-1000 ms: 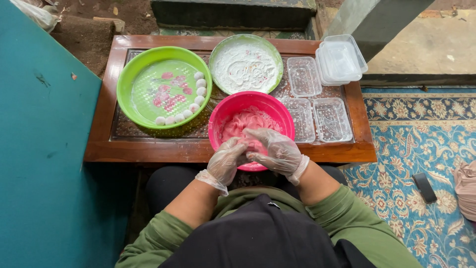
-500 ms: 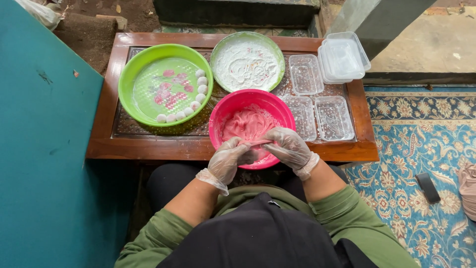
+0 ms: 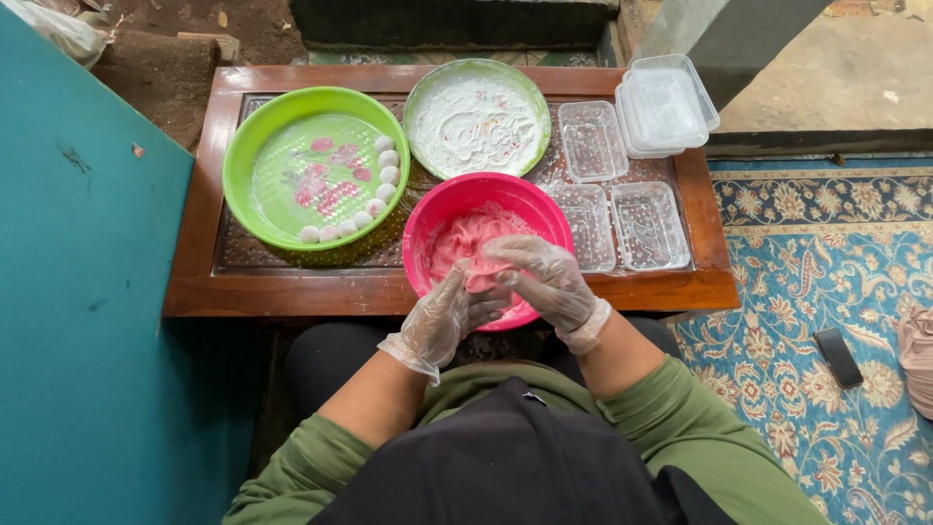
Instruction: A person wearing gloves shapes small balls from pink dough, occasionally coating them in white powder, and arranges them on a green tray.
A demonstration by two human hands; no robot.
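The right hand (image 3: 544,282) and left hand (image 3: 449,316) cover the pink bowl's (image 3: 432,219) near rim and whatever dough sits between their palms. A pink cloth (image 3: 916,360) is cut off at the right edge.

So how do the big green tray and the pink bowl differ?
The green tray is wider and shallower than the pink bowl. The green tray holds small pale balls along its rim; the pink bowl holds pink dough, with both gloved hands over it. Both are round and sit on the wooden table.
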